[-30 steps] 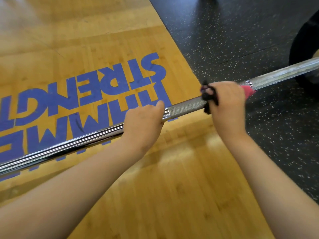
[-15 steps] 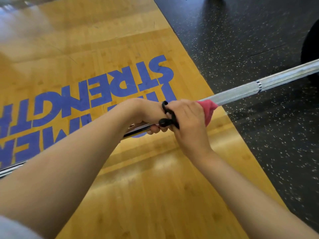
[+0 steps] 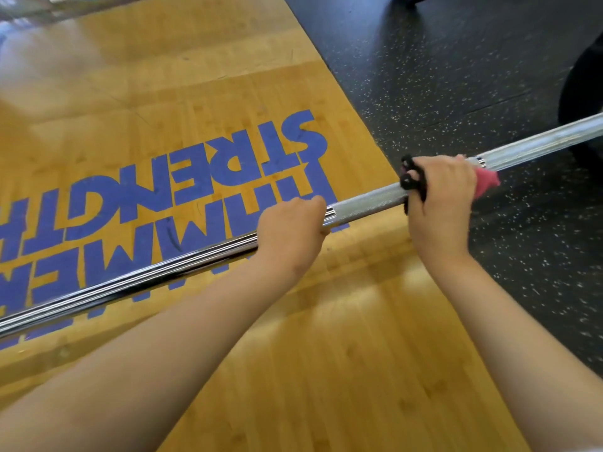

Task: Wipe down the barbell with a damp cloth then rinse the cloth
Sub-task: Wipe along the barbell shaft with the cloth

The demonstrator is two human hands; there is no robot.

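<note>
One wood platform [image 3: 326, 370] with blue lettering, beside one black speckled rubber floor [image 3: 456, 76]. One barbell [image 3: 365, 203] crosses over both, from low left to upper right. One dark plate [image 3: 580, 93] at the right edge, cut off by the frame. Two hands. The left hand [image 3: 290, 230] is curled round the barbell where smooth steel meets knurl. The right hand [image 3: 440, 197] grips one pink cloth [image 3: 486, 182] wrapped on the barbell, a corner poking out to its right. One black loop [image 3: 412, 179] at the right fingers; can't tell what it is.

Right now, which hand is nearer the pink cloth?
Right. The right hand grips the pink cloth around the chrome steel barbell; the left hand holds bare bar, apart from it.
</note>
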